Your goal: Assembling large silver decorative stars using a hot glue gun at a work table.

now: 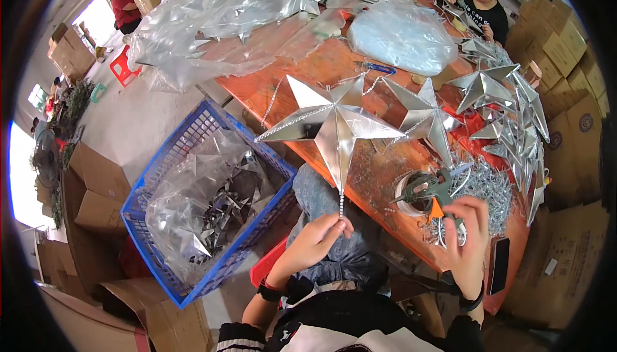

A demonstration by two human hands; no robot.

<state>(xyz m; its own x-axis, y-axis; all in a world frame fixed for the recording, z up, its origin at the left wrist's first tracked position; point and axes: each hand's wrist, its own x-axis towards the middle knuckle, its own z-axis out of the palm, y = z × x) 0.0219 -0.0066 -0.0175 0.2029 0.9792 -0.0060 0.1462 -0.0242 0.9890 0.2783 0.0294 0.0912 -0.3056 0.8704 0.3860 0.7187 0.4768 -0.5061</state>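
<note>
Silver star (334, 124) upright on its stem; glue gun (434, 188) beside it.

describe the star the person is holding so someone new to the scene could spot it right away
Start at the long orange table, then drop to its near edge beside the blue crate. The large silver star hangs there, its stem pinched by the left hand. Unlike the other stars piled on the table's right end, it is held clear.
</note>
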